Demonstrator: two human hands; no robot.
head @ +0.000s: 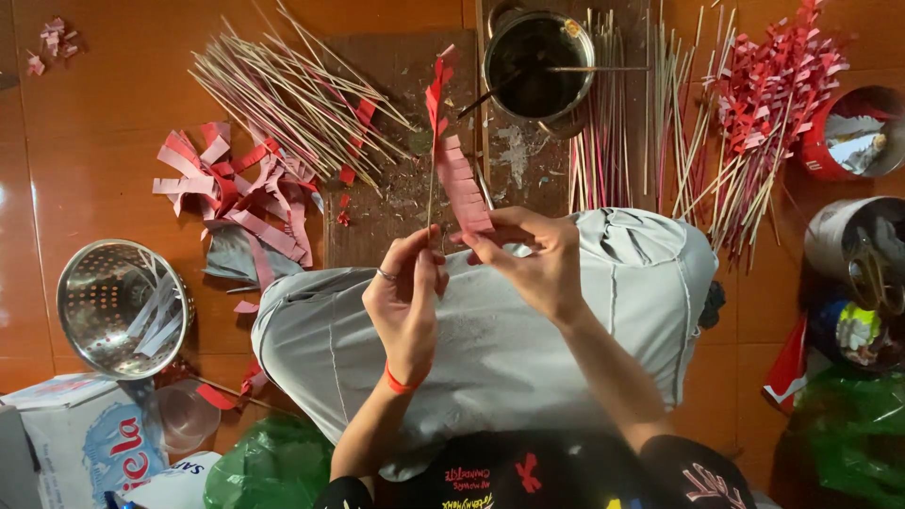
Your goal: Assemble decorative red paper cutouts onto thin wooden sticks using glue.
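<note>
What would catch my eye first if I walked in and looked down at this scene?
Most likely the two hands at the centre: the left hand pinches a thin stick while the right hand holds a fringed pink-red paper strip against it. Next, the bunch of finished red-fringed sticks at upper right and the heap of bare sticks at upper left, on a glossy orange tiled floor.

Below the left hand (405, 306), the stick's lower end disappears behind the fingers. Right of the right hand (533, 259), two tins (853, 132) are cut off by the frame's edge, their contents unclear. Below both hands, the green bags (273, 467) run off the bottom edge.
</note>
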